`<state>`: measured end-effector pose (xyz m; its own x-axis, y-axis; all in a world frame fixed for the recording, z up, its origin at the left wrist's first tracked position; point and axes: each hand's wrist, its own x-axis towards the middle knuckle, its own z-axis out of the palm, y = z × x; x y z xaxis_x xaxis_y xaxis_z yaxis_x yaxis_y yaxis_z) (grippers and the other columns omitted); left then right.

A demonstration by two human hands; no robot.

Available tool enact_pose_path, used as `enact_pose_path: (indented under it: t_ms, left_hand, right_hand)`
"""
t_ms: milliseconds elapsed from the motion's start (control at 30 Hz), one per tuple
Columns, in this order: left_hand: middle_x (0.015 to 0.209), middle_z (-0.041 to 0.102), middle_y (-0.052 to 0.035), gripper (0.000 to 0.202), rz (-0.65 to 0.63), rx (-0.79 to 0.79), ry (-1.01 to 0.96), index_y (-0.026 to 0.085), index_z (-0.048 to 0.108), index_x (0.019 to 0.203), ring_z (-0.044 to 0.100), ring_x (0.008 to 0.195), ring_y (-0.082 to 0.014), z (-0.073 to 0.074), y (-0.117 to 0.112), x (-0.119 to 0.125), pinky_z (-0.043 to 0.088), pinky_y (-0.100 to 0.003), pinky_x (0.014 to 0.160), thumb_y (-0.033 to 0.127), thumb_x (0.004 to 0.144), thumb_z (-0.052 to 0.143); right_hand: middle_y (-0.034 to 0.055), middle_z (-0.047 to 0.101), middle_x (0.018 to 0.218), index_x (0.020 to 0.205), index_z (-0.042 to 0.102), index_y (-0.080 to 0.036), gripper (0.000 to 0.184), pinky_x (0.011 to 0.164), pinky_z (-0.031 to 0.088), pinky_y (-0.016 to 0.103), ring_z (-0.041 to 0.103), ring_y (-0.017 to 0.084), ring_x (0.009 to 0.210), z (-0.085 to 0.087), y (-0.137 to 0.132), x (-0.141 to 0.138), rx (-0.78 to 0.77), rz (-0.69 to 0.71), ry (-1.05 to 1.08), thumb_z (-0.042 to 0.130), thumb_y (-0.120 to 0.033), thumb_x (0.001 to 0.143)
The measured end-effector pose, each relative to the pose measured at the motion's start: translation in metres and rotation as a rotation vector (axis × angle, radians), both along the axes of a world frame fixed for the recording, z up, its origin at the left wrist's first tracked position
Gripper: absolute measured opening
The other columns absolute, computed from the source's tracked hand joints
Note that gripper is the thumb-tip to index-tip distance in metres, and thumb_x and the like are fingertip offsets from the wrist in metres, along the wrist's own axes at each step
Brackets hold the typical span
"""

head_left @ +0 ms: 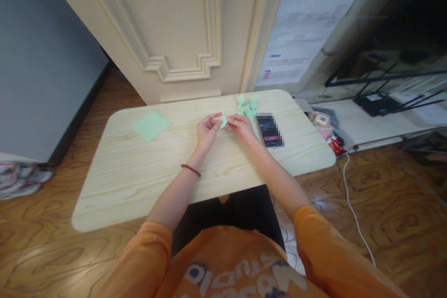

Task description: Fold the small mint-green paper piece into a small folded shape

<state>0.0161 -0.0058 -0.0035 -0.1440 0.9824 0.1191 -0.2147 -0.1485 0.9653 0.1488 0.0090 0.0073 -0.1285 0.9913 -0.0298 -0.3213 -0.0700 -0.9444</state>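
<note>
A small piece of folded green paper [222,123] is pinched between both hands above the middle of the table. My left hand [208,129] grips its left side, with a dark red bracelet on that wrist. On its right side, the closed fingers of my right hand [241,128] hold the paper too. Just beyond my right hand lies a cluster of folded green paper pieces [247,107]. A flat square of green paper [151,125] rests on the table to the left. The exact folds between my fingers are too small to make out.
The pale wood-grain table [139,186] has rounded corners and stands against a panelled cream surface. A phone [269,129] lies right of my right hand. Beyond the table's right end, a low shelf holds a black router [375,102]. A white cable [350,200] runs across the floor.
</note>
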Motion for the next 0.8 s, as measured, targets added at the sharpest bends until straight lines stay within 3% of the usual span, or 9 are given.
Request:
enact_pose_path:
  t_ms: [167,300,433,567,700,800]
  left_hand:
    - [0.066,0.062,0.0012,0.04,-0.023,-0.068,-0.095,0.018,0.069,0.095,0.058,0.067,-0.0126,-0.002,0.004,-0.005,0.044,-0.026,0.07,0.031,0.058,0.078]
    - [0.071,0.065,-0.0008,0.038,-0.068,-0.144,-0.193,0.018,0.069,0.092,0.06,0.072,-0.0138,-0.001,0.006,-0.008,0.045,-0.027,0.071,0.028,0.056,0.077]
    - [0.078,0.068,-0.0024,0.034,-0.069,-0.195,-0.217,0.017,0.07,0.086,0.063,0.079,-0.0144,0.001,0.006,-0.01,0.048,-0.028,0.076,0.027,0.055,0.079]
    - [0.082,0.07,-0.0048,0.028,-0.061,-0.207,-0.243,0.016,0.071,0.079,0.065,0.081,-0.0151,0.004,0.007,-0.011,0.049,-0.028,0.077,0.037,0.061,0.078]
    - [0.079,0.071,-0.0073,0.043,-0.134,-0.227,-0.258,0.013,0.072,0.085,0.066,0.079,-0.016,0.009,0.006,-0.011,0.05,-0.029,0.078,0.054,0.07,0.069]
    - [0.082,0.072,-0.0066,0.044,-0.198,-0.195,-0.216,0.014,0.073,0.088,0.066,0.078,-0.0161,0.01,0.005,-0.011,0.05,-0.029,0.08,0.052,0.065,0.075]
  right_hand:
    - [0.0011,0.067,0.064,0.071,0.069,-0.018,0.022,0.061,0.05,0.025,0.059,0.012,0.06,-0.001,-0.001,0.0,0.038,0.049,0.01,0.076,-0.038,0.065]
    - [0.0,0.071,0.074,0.084,0.073,-0.022,0.025,0.067,0.053,0.028,0.063,0.014,0.068,-0.001,-0.003,0.0,0.179,-0.006,-0.081,0.077,-0.036,0.063]
    - [0.0026,0.073,0.081,0.076,0.073,-0.021,0.015,0.079,0.053,0.032,0.066,0.017,0.077,-0.004,-0.002,0.0,0.291,-0.045,-0.233,0.076,-0.029,0.064]
    - [0.0042,0.073,0.081,0.076,0.073,-0.02,0.013,0.079,0.053,0.033,0.067,0.018,0.077,-0.007,-0.001,-0.001,0.33,-0.071,-0.314,0.075,-0.025,0.064]
    - [0.0042,0.073,0.078,0.076,0.073,-0.018,0.014,0.075,0.053,0.031,0.067,0.017,0.073,-0.006,-0.002,-0.002,0.33,-0.106,-0.352,0.074,-0.028,0.065]
    - [0.0036,0.072,0.073,0.074,0.072,-0.017,0.017,0.069,0.052,0.029,0.065,0.016,0.067,-0.004,-0.001,-0.001,0.301,-0.129,-0.343,0.074,-0.03,0.063]
